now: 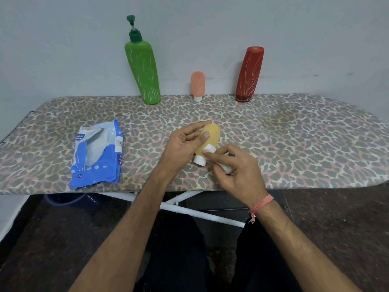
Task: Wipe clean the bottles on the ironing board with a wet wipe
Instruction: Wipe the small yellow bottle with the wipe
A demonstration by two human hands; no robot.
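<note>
Two hands were held over the ironing board (294,131) near its front edge: the yellow bottle (210,137) was gripped by the left hand (185,144), a wet wipe (226,166) pinched against it by the right hand (237,167).

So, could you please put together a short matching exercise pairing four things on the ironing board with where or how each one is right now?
Things:
1. green pump bottle
2. yellow bottle
3. red bottle
4. wipes pack

States:
A. lying open on the board's left side
B. held in the left hand, with the right hand pressing a wet wipe to it
C. standing at the back right, against the wall
D. standing at the back left, against the wall

Pairs: 1-D, 2-B, 3-C, 4-A
</note>
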